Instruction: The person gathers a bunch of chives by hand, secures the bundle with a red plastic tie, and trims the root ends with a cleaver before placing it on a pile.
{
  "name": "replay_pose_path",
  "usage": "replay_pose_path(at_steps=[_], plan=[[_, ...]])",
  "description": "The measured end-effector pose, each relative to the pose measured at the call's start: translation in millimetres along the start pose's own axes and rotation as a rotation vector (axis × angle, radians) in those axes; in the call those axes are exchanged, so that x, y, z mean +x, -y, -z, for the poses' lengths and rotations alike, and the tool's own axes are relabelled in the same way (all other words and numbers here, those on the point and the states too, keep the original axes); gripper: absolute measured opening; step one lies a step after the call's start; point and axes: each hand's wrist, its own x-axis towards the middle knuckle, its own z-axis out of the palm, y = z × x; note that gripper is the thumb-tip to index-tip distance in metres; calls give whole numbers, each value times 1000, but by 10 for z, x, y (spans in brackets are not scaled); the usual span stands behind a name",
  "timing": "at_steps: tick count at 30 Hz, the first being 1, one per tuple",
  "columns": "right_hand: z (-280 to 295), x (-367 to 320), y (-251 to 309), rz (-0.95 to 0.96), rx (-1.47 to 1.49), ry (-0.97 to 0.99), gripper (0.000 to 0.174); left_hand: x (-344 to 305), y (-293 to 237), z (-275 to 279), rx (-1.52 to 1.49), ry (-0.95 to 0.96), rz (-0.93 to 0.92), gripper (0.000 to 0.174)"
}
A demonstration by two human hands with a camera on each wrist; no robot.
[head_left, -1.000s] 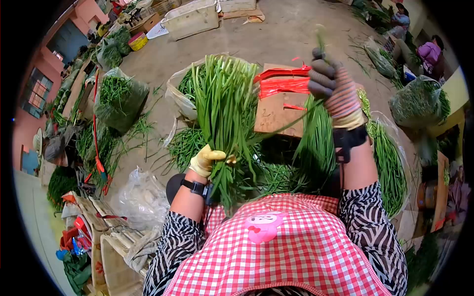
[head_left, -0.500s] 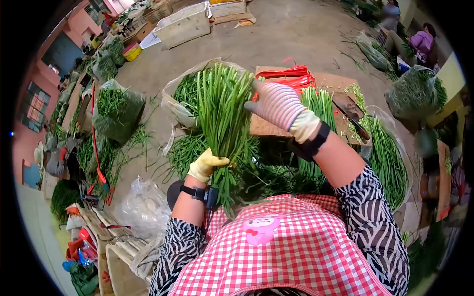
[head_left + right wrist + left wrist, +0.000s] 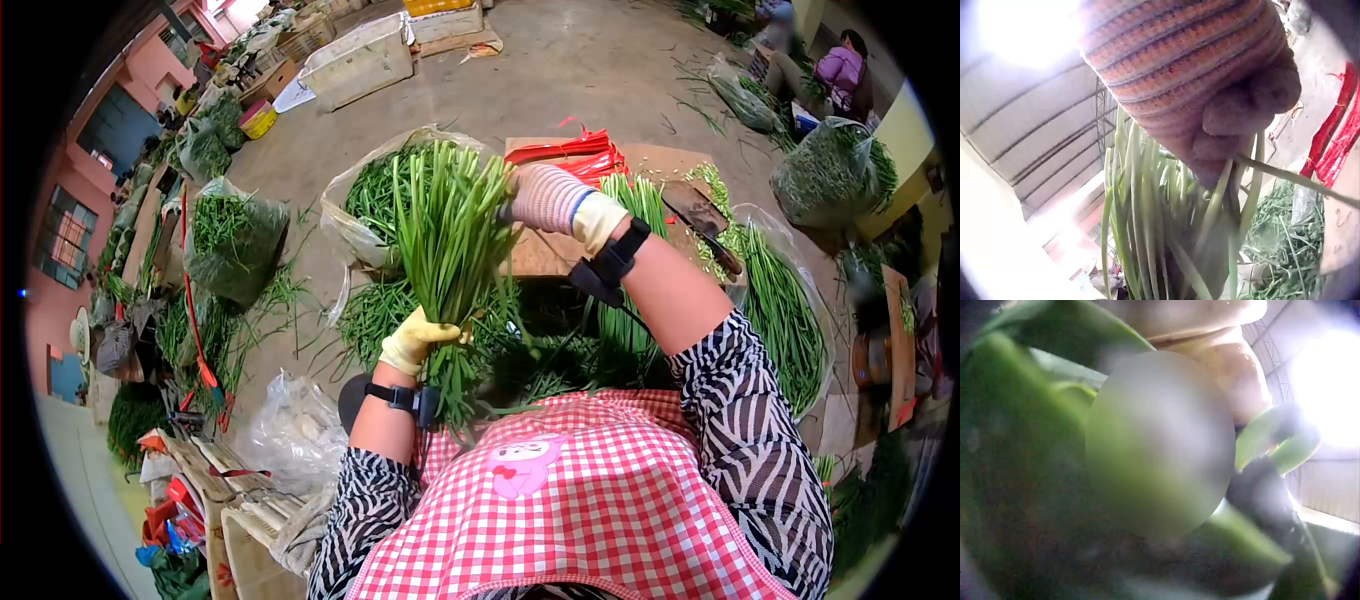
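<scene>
At far left, a barred window (image 3: pixel 67 235) sits in a pink wall (image 3: pixel 62 145). Next comes a bag (image 3: pixel 245 255) stuffed with greens, standing on the floor (image 3: pixel 560 75), a red pole (image 3: pixel 192 300) leaning just to its left. Clear plastic (image 3: pixel 295 420) lies crumpled nearer the person, and a white crate (image 3: pixel 358 65) stands well behind.

The left hand (image 3: pixel 412 342), in a yellow glove, grips the bunch (image 3: pixel 440 240) low down, thumb across the front. In the left wrist view, blurred leaves hide most of these fingers. The bunch is held up in front of the person's checked apron (image 3: pixel 560 490), pale ends up and leaves hanging below the grip, between an open sack (image 3: pixel 342 215) of greens behind to the left and a board (image 3: pixel 535 258) to the right.

The right hand (image 3: pixel 552 200), in a striped glove with grey fingers, is at the upper right edge of the bunch. Its fingers are curled in, pinching stalks there; the right wrist view shows one thin stem sticking out sideways below them.

Red strips (image 3: pixel 570 150) lie on the board behind this hand. Farther right, more stalks (image 3: pixel 632 205) lie over the board's near edge, then a knife (image 3: pixel 708 238) and chopped bits (image 3: pixel 740 240). Beside the board are long greens (image 3: pixel 785 310) in an open bag. At the far right, someone in purple (image 3: pixel 840 75) sits in the background.
</scene>
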Motion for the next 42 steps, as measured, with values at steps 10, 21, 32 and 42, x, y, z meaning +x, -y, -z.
replay_pose_path(at_steps=[10,21,32,42], plan=[[651,-460,-589,-156,902,-476,31,-29,228,210,-155,7,-22,63],[187,-712,28,202,52,-297,32,17,115,151,-30,-20,-10,64],[-149,-13,114,91,-435,-92,56,38,58,33,-31,31,34,59],[264,-70,106,-149,-386,-222,19,-33,62,31,-98,4,68,60]])
